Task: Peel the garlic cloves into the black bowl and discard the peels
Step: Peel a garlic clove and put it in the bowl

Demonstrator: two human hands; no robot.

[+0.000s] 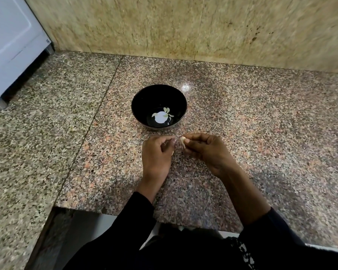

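A black bowl (159, 106) stands on the granite counter and holds several peeled pale garlic cloves (167, 112) around a bright reflection. Just in front of the bowl, my right hand (205, 151) pinches a garlic clove (183, 142) with loose papery skin between thumb and fingers. My left hand (158, 154) sits close beside it with its fingers curled; a small pale bit shows under its fingers, and I cannot make out what it is.
The speckled granite counter (242, 117) runs back to a beige stone wall (183, 26). A white appliance (10, 45) stands at the far left. The counter's front edge (105, 209) steps in near my body, with a lower side section to the left.
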